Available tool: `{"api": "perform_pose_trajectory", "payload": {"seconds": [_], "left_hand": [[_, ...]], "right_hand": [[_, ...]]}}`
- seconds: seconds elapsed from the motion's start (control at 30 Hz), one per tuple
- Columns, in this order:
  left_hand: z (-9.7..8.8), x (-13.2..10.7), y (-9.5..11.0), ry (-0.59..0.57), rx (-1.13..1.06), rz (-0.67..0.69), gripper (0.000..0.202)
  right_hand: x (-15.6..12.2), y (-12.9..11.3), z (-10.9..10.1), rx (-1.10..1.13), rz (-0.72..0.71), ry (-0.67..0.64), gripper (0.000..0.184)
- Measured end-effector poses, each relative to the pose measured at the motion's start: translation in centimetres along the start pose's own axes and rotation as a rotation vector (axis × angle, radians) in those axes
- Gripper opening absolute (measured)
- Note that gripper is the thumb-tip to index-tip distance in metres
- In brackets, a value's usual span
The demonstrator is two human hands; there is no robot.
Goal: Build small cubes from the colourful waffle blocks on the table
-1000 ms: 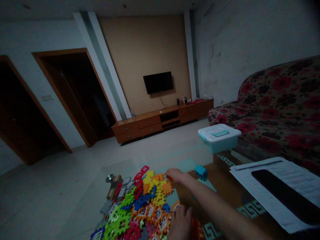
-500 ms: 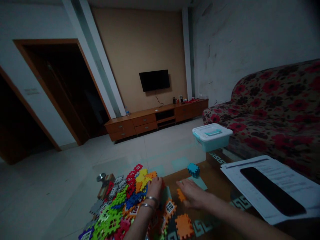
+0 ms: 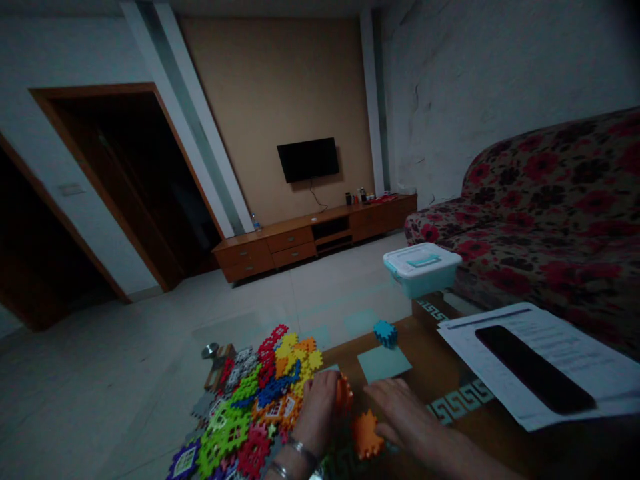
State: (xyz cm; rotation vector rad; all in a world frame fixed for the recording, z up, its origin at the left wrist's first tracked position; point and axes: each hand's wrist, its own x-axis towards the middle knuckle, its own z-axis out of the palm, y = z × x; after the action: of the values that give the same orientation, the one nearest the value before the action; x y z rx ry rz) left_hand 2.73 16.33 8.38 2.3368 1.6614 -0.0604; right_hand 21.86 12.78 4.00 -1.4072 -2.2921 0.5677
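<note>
My left hand [image 3: 320, 403], with two silver bangles on its wrist, is closed around an orange toothed-edge building tile [image 3: 344, 395] beside the pile; the fingers hide part of it. My right hand [image 3: 403, 410] is to the right over the table, fingers stretched forward and thumb apart. By its thumb lies another orange tile [image 3: 367, 435], which looks thick, like several stacked. Whether the thumb touches it I cannot tell. Left of my left hand spreads a heap of interlocking tiles [image 3: 240, 420] in green, red, blue, yellow, grey and purple, some with white window frames.
A blue block of tiles [image 3: 385, 333] stands near the far table edge. To the right, papers [image 3: 515, 320] lie under a black phone [image 3: 535, 370]. Behind them is a lidded teal box [image 3: 423, 270]. A flowered sofa [image 3: 545, 220] stands at right, a TV cabinet [image 3: 320, 233] across the floor.
My left hand has moved right and nearer, and now grips an orange tile. My right hand has drawn back towards me, off the orange piece it was at. The view has shifted slightly.
</note>
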Motion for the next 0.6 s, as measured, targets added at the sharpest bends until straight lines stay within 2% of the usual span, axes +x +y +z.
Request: {"api": "perform_pose_trajectory", "payload": {"seconds": [0.07,0.17,0.27,0.33,0.4,0.47,0.53,0.6], "left_hand": [[0.4,-1.3,1.1,-0.072,-0.066,0.034,0.048],[1.4,-2.2,2.3,-0.155,-0.114,0.073,0.056],[2.6,-2.1,2.8,-0.190,-0.113,0.093,0.062],[3.3,-1.7,2.8,-0.193,-0.101,0.093,0.074],[4.0,-1.2,2.7,-0.196,-0.092,0.079,0.092],[4.5,-0.8,2.7,-0.196,-0.076,0.059,0.100],[4.9,-0.5,2.7,-0.198,-0.057,0.041,0.094],[5.1,-0.2,2.7,-0.203,-0.056,0.028,0.083]], "right_hand": [[-0.4,1.0,-0.6,-0.014,0.055,0.037,0.041],[-1.1,2.0,-1.2,-0.034,0.086,0.023,0.043],[-1.5,2.3,-1.5,-0.009,0.105,-0.015,0.048],[-1.6,2.2,-1.4,0.028,0.114,-0.040,0.051],[-1.5,2.1,-0.8,0.074,0.109,-0.073,0.060],[-1.3,2.3,0.6,0.118,0.095,-0.119,0.075],[-0.9,2.8,2.3,0.146,0.092,-0.166,0.092],[-0.5,3.2,4.0,0.161,0.105,-0.203,0.101]]}}
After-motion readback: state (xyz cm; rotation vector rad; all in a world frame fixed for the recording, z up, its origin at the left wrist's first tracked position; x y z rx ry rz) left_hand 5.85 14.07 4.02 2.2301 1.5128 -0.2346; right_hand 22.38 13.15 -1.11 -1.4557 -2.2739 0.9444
